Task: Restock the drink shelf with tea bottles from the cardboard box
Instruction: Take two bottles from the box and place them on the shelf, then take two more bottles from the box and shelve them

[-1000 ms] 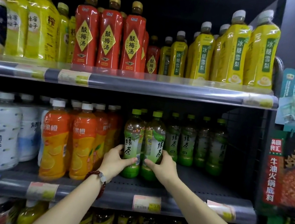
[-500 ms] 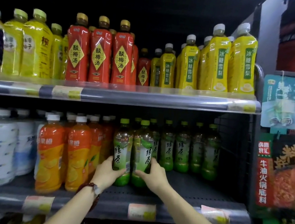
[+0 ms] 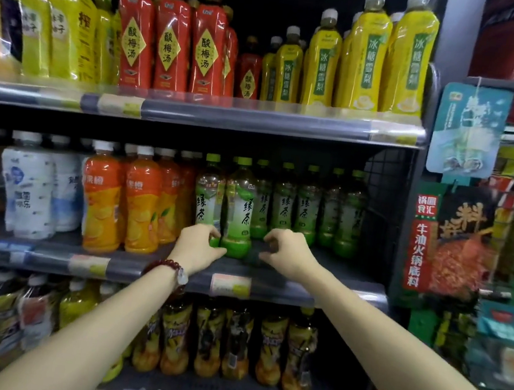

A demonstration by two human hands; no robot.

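Two green tea bottles stand upright at the front of the middle shelf, the left one next to the right one. My left hand, with a bead bracelet on its wrist, curls around the base of the left bottle. My right hand hovers just right of the right bottle without touching it, its fingers loosely curled and holding nothing. More green tea bottles stand in rows behind and to the right. The cardboard box is out of view.
Orange drink bottles and white bottles fill the shelf's left side. Red and yellow bottles line the shelf above, and dark bottles the one below. Hanging seasoning packets border the right side.
Both hands were gripping the two front green tea bottles. My right hand has now come off its bottle and shifted right. My left hand has slid down to the base of its bottle.
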